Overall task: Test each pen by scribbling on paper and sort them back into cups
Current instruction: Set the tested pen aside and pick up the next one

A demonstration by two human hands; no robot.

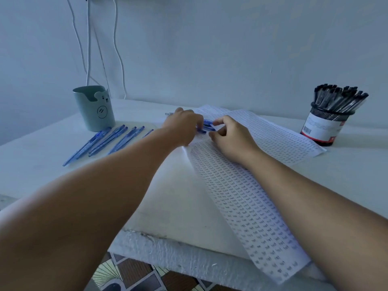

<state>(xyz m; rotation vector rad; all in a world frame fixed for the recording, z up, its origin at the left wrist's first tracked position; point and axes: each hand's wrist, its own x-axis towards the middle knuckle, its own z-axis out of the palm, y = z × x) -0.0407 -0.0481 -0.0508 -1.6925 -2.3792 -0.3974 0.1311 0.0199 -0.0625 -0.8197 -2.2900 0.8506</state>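
The left hand's [182, 126] curled fingers are closing round a small bunch of blue pens [206, 127], and the right hand's [230, 136] thumb and forefinger are pinching narrowly at the same bunch (how many pens, I cannot tell). The bunch is lying on the far end of a long printed paper [241, 198] that is running toward the near edge. More blue pens [107, 141] are lying in a row to the left, near a green cup [95, 111]. A mesh cup [326, 124] holding black pens [339, 98] is standing far right.
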